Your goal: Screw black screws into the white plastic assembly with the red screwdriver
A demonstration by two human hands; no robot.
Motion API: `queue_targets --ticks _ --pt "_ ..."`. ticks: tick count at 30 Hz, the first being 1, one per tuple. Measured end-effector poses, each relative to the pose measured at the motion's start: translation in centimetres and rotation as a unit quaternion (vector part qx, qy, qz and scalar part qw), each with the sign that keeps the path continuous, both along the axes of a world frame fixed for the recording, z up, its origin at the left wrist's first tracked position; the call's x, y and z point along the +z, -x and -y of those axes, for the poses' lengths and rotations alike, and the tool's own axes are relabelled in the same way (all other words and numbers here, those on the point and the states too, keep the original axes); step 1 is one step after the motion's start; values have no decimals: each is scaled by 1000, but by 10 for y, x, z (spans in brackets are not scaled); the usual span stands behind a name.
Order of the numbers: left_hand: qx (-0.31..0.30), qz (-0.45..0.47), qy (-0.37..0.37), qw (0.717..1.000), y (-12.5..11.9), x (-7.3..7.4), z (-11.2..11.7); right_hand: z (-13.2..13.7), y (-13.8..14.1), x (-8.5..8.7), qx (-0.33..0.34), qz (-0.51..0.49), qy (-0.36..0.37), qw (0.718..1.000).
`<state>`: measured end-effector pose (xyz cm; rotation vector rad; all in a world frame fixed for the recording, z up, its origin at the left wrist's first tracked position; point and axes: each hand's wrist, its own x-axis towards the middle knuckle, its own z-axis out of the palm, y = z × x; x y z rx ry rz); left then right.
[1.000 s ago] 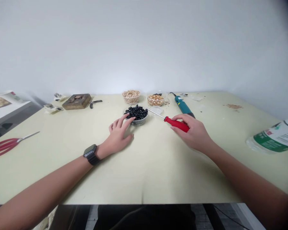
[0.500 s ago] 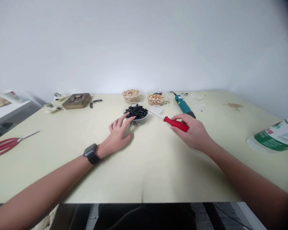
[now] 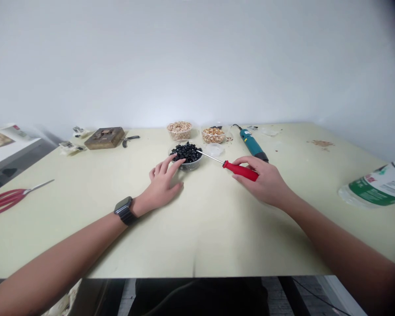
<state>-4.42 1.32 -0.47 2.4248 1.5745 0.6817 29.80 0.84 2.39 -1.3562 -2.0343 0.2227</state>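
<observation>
My right hand [image 3: 265, 180] is closed around the red handle of a screwdriver [image 3: 242, 170]. The metal shaft slants left, its tip among the shiny black pebbles [image 3: 187, 152] at the right side of a clear plastic bowl [image 3: 191, 166]. On the bowl's near left side, my left hand [image 3: 164, 182] has its fingers spread, index and middle fingertips at the rim and over the pebbles. A dark watch [image 3: 125, 210] is on the left wrist. Just right of the bowl lies a small translucent lid [image 3: 214, 150].
Behind stand tubs of pale pebbles [image 3: 179, 127] and amber-brown pebbles [image 3: 213, 135]. A teal rotary tool [image 3: 253, 144] lies beyond my right hand. Left are red-handled scissors [image 3: 9, 199], a wooden block [image 3: 105, 138] and small pliers [image 3: 130, 139]. A green-and-white labelled container [image 3: 377, 186] lies far right.
The screwdriver's tip has shifted slightly left, further in over the black pebbles. My left hand stays nearly where it was at the bowl.
</observation>
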Motion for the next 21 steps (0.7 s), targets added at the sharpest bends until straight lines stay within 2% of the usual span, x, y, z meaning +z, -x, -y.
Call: queue_targets --ticks 21 --pt "4 11 -1 1000 2 2 -2 3 1 0 41 -10 40 998"
